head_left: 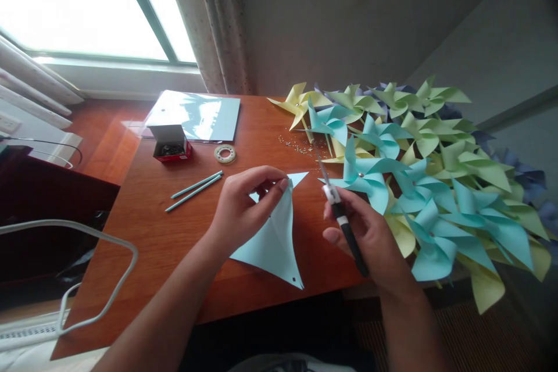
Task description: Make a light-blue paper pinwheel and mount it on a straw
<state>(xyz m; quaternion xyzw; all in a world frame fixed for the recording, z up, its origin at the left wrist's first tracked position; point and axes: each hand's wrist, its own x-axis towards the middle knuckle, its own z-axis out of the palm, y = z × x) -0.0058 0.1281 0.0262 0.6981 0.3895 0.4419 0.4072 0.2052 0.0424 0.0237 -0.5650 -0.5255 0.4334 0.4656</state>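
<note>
My left hand pinches a light blue paper sheet near its upper edge, thumb against the fingers. The sheet is cut and partly curled up, with a small dark hole near its lower right corner. In my right hand is an awl-like tool with a black-and-white handle and a thin metal shaft pointing up and away. Its tip is apart from the paper. The exact kind of tip is too small to tell.
Finished paper pinwheels in blue, green, yellow and purple crowd the table's right side. Tiny beads lie scattered beside them. Leftward are a tape roll, two blue sticks, an open red box and a shiny packet.
</note>
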